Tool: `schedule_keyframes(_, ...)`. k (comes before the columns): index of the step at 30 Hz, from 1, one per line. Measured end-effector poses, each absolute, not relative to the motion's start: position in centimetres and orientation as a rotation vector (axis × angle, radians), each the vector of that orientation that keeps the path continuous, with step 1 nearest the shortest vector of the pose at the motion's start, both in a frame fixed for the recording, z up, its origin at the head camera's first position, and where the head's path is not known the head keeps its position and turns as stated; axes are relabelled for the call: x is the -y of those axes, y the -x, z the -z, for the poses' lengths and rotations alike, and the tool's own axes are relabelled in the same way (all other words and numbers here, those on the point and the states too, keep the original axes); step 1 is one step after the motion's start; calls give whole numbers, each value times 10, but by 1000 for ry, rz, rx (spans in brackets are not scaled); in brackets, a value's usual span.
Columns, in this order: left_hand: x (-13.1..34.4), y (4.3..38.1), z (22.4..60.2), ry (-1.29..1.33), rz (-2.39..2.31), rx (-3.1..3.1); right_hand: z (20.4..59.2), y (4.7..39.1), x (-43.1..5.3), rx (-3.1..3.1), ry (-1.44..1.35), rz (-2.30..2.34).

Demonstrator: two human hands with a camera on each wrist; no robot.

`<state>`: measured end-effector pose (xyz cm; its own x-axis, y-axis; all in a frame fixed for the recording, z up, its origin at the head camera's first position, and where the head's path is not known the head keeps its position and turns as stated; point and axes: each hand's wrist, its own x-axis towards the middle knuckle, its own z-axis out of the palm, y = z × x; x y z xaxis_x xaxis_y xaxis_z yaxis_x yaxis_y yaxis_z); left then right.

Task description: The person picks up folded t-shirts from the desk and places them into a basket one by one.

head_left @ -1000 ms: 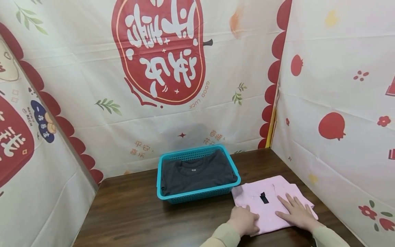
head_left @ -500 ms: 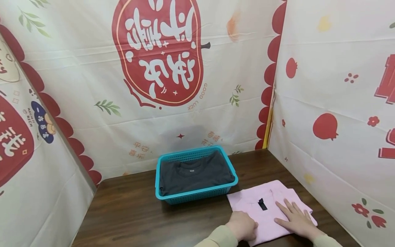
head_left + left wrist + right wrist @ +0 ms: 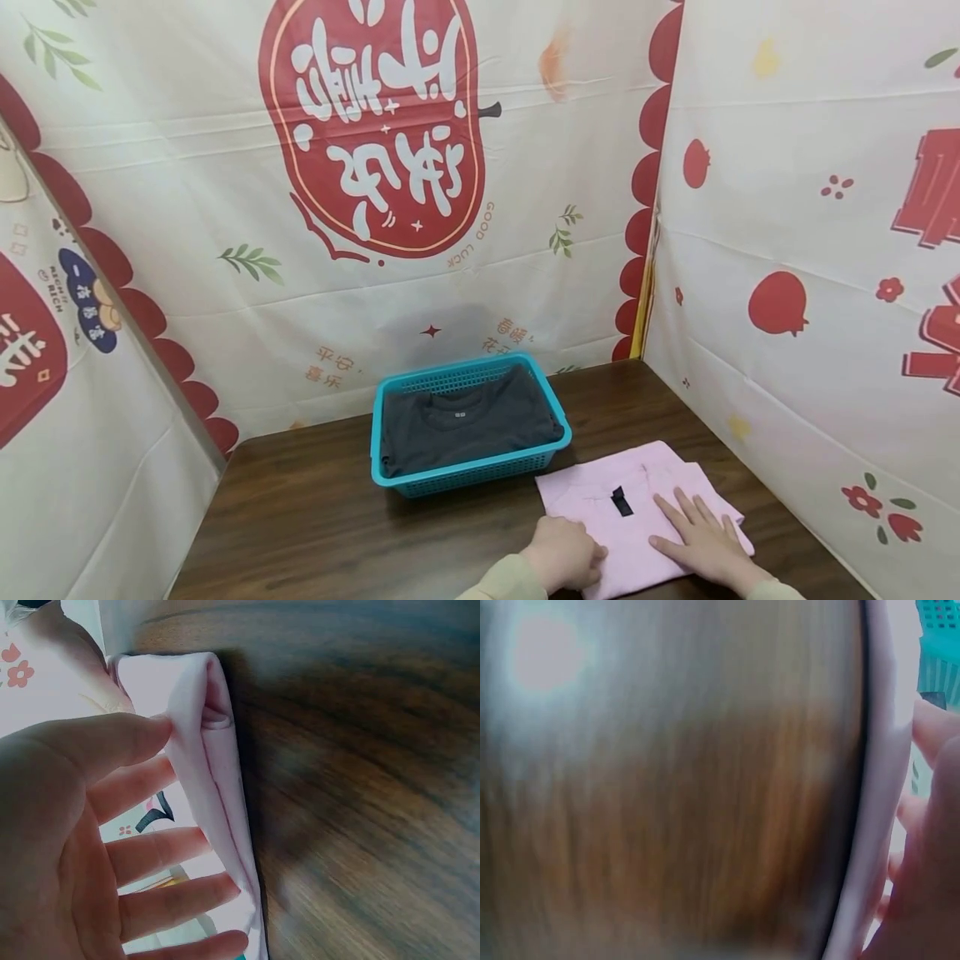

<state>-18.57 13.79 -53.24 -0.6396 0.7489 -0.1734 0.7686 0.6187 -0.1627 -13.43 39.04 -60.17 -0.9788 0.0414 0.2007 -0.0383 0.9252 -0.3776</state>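
A folded pink shirt (image 3: 626,546) with a black neck label lies on the table, in front and to the right of a turquoise basket (image 3: 472,477). At the shirt's left side is my left hand (image 3: 566,554). In the left wrist view its fingers are spread and fairly straight, with fingertips (image 3: 217,889) against the folded edge; the thumb touches the fold too. My right hand (image 3: 701,537) rests flat on the shirt's right part, fingers spread. The right wrist view shows only part of that hand beside the shirt's edge. Inside the basket lies a folded dark grey shirt (image 3: 465,437).
The brown wooden table (image 3: 315,517) extends to the left of the basket and the pink shirt. Printed fabric hangs behind it as a back wall (image 3: 172,233), and more fabric forms a right wall (image 3: 720,308) close to the shirt.
Both hands and the pink shirt have shifted slightly toward me, widening the space to the basket. The whole view has also drifted a little. The hands keep much the same pose.
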Motion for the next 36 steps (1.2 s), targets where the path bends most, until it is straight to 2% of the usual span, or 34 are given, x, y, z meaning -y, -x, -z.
schedule_keyframes(8,-120,189,537,-1190,237,-2720,606,136,-377,2893,-8,-516)
schedule_keyframes(17,-92,193,538,-1091,83,-2713,583,137,-349,3021,13,-446)
schedule_keyframes(36,-28,190,537,-1143,4,-2785,577,147,-311,3074,-113,-412)
